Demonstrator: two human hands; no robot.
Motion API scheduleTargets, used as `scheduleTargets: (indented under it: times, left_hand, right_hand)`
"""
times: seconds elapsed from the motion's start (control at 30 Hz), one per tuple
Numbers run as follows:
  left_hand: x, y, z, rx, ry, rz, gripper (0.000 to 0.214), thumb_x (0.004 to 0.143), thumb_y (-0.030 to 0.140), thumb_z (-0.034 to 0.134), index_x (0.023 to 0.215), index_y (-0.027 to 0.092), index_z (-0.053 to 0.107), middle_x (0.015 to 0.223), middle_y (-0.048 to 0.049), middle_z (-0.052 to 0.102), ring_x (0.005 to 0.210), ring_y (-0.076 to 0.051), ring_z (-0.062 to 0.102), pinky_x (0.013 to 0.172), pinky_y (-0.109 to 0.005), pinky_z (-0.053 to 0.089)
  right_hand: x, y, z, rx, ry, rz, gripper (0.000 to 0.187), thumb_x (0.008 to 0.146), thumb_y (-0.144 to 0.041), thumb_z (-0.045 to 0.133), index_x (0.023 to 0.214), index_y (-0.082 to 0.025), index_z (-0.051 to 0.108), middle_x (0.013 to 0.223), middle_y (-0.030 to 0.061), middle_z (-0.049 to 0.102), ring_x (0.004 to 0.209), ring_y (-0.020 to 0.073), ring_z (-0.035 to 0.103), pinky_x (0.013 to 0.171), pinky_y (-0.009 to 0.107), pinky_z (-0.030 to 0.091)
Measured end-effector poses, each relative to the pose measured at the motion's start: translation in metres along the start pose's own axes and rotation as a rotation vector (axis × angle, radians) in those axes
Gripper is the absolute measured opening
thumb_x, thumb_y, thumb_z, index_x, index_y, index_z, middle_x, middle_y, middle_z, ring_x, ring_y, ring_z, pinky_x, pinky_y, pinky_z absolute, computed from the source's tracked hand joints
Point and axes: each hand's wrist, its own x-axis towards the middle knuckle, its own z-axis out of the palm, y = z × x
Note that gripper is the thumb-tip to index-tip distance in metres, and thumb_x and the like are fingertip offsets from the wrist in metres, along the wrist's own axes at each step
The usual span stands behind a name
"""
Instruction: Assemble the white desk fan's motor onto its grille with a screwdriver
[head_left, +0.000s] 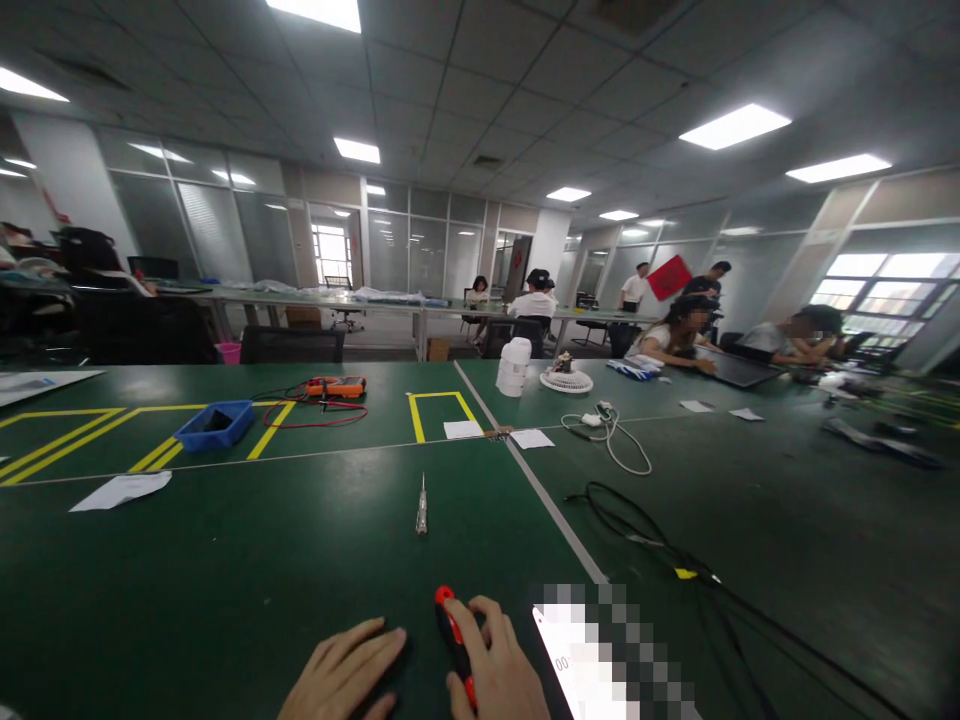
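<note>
Spreading under the red-and-black tool (452, 642): green table (225, 580). Lit-screen device (570, 650), partly pixelated, just right of the tool. Right hand (496, 662) at the tool, grasping it, thumb on its left side, fingers over the top; how tight, can't tell. Left hand (343, 668) left of the tool, apart from it, fingers loosely spread, nothing visible held. Tool itself is in the right hand, at table level or barely above; contact unclear. Likely light, stiff, not fragile; handle probably grippy. Best hold: thick black mid-part, thumb opposing fingers. Smallest: clear screwdriver (422, 512), beyond the tool, slightly left, tip pointing away; probably light, maybe slippery, take by handle.
</note>
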Motion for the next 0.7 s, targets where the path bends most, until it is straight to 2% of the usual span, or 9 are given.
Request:
scheduleTargets:
  times: [0.07, 0.13, 0.27, 0.37, 0.6, 0.7]
  left_hand:
    - [-0.004, 0.002, 0.007, 0.075, -0.032, 0.030, 0.070, 0.094, 0.057, 0.058, 0.153, 0.026, 0.039, 0.134, -0.0009, 0.068, 0.122, -0.016, 0.064, 0.093, -0.022, 0.055]
    - [-0.006, 0.003, 0.012, 0.125, -0.045, 0.085, 0.077, 0.093, 0.064, 0.054, 0.157, 0.027, 0.031, 0.138, 0.0004, 0.066, 0.124, -0.017, 0.062, 0.092, -0.022, 0.053]
    - [-0.003, 0.005, 0.015, 0.253, -0.037, 0.184, 0.073, 0.093, 0.068, 0.048, 0.153, 0.028, 0.039, 0.142, 0.0061, 0.062, 0.121, -0.017, 0.062, 0.088, -0.026, 0.052]
    - [-0.001, 0.006, 0.012, 0.288, -0.039, 0.211, 0.078, 0.091, 0.074, 0.046, 0.152, 0.025, 0.041, 0.143, 0.0062, 0.061, 0.120, -0.018, 0.062, 0.086, -0.028, 0.053]
    - [-0.006, 0.001, 0.004, 0.086, -0.051, 0.151, 0.071, 0.095, 0.063, 0.050, 0.156, 0.032, 0.030, 0.136, 0.0055, 0.067, 0.119, -0.015, 0.064, 0.092, -0.022, 0.052]
    - [-0.015, -0.002, -0.003, 0.049, -0.097, 0.168, 0.064, 0.096, 0.059, 0.051, 0.154, 0.036, 0.035, 0.136, 0.0060, 0.067, 0.120, -0.013, 0.064, 0.093, -0.020, 0.053]
  right_hand:
    - [0.001, 0.003, 0.003, -0.021, 0.006, -0.014, 0.088, 0.067, -0.001, 0.057, 0.147, -0.038, 0.049, 0.137, 0.0073, 0.057, 0.112, 0.0266, 0.062, 0.094, 0.036, 0.053]
    - [0.001, 0.006, 0.005, -0.032, -0.003, -0.044, 0.091, 0.067, 0.002, 0.055, 0.147, -0.041, 0.049, 0.140, 0.0064, 0.057, 0.118, 0.0272, 0.061, 0.097, 0.036, 0.052]
    - [0.001, 0.010, 0.009, -0.059, 0.000, -0.069, 0.090, 0.069, 0.004, 0.052, 0.145, -0.045, 0.051, 0.145, 0.0054, 0.057, 0.130, 0.0300, 0.055, 0.099, 0.040, 0.050]
    - [0.001, 0.007, 0.010, -0.090, 0.027, -0.048, 0.086, 0.070, 0.005, 0.050, 0.140, -0.045, 0.055, 0.145, 0.0060, 0.057, 0.132, 0.0306, 0.054, 0.099, 0.042, 0.049]
    - [0.002, 0.005, 0.000, -0.071, -0.013, -0.091, 0.077, 0.075, 0.002, 0.050, 0.136, -0.043, 0.060, 0.147, 0.0068, 0.056, 0.135, 0.0304, 0.052, 0.102, 0.043, 0.048]
    - [0.002, 0.007, -0.006, -0.023, -0.052, -0.112, 0.070, 0.077, -0.003, 0.055, 0.135, -0.041, 0.061, 0.150, 0.0069, 0.053, 0.137, 0.0313, 0.049, 0.106, 0.046, 0.045]
